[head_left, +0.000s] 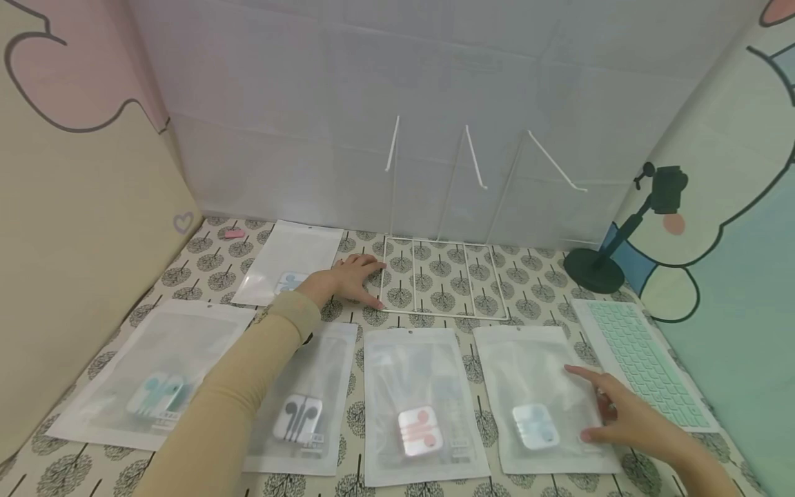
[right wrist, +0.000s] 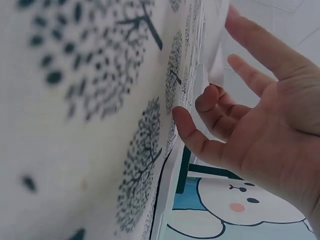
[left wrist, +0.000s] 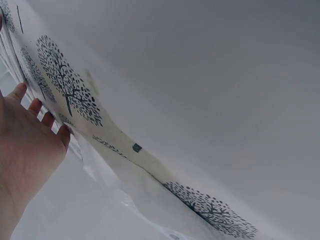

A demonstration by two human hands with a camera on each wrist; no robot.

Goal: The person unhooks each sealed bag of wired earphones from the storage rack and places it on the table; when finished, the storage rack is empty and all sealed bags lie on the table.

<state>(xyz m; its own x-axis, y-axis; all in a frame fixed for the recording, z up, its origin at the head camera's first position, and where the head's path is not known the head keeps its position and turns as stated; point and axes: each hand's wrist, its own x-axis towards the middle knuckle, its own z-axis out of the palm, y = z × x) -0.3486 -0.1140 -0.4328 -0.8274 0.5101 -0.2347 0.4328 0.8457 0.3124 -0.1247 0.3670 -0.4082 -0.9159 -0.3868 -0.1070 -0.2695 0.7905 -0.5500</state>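
My left hand [head_left: 355, 277] is spread at the left side of a white wire display rack [head_left: 444, 315], fingertips right at its base. Three hooks stick out from the rack's uprights. Beneath the left wrist, a zip pouch [head_left: 304, 255] with blue earphones is partly covered. My right hand [head_left: 627, 414] hovers at the right edge of another pouch [head_left: 534, 366] holding light blue earphones in a case [head_left: 535, 426]; its index finger and thumb are apart. In the right wrist view the fingers [right wrist: 200, 140] are loosely bent beside the pouch's edge.
Pouches with pink [head_left: 419, 431], black [head_left: 298, 418] and mint earphones [head_left: 155, 395] lie along the front. At right are a mint-and-white keyboard [head_left: 646, 362] and a black stand [head_left: 595, 270]. A small pink item [head_left: 234, 234] lies back left. Curtains enclose the table.
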